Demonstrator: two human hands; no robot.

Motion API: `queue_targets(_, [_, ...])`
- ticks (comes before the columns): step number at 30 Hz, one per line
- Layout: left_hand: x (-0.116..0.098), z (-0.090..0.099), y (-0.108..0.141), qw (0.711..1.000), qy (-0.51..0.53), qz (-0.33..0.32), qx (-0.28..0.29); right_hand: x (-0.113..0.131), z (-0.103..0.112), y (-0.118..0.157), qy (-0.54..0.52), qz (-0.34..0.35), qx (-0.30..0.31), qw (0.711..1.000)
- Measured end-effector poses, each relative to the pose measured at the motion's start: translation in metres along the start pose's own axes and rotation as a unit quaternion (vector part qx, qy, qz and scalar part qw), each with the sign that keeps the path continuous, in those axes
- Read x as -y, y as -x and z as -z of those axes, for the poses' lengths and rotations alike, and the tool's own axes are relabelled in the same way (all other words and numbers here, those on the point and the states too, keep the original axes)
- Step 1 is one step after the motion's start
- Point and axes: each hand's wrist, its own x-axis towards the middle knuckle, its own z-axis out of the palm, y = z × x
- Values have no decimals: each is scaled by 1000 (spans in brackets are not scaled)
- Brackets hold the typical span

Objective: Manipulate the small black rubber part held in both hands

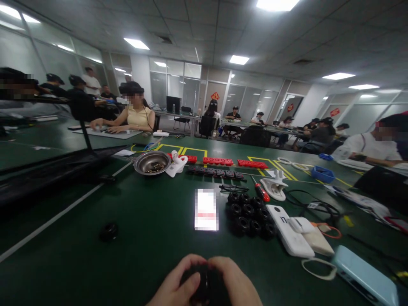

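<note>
At the bottom edge of the view, my left hand (178, 285) is closed around a small black tyre (204, 290), its thumb lying across the front. My right hand (237, 282) curls round the other side, and the fingertips of both hands nearly meet at the top. Much of the tyre is hidden by the fingers and shadow. Ahead and to the right lies a cluster of several black tyres (247, 210). One more black tyre (109, 231) lies apart on the left. A bright white panel (206, 208), blurred out, is straight ahead.
A metal bowl (152, 163) with small brass-coloured parts stands ahead left, beside a black stand (63, 170). Red strips (217, 161) and a black strip (216, 173) lie farther back. Right are a screwdriver (262, 192), white power bank (288, 231) and light-blue case (365, 274). People sit around.
</note>
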Motion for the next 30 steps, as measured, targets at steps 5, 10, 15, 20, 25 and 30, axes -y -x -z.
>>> queue_targets(5, [14,-9,2,990,-104,-82,-47,5,8,5,-19,-22,28,999])
queue_targets(10, [5,-13,5,994,-94,-22,-49,15,7,10,-6,100,-12,995])
queue_targets(15, [1,-15,8,990,-103,-48,-78,16,-1,10,10,54,-44,998])
queue_targets(20, [10,-4,4,996,-55,-38,-65,8,-10,-2,50,159,-66,984])
queue_targets(25, [2,5,4,996,-78,-33,-25,-2,-3,-14,-6,198,-60,978])
queue_targets(30, [-7,8,5,967,-253,0,24,-14,1,-33,1,-35,-71,997])
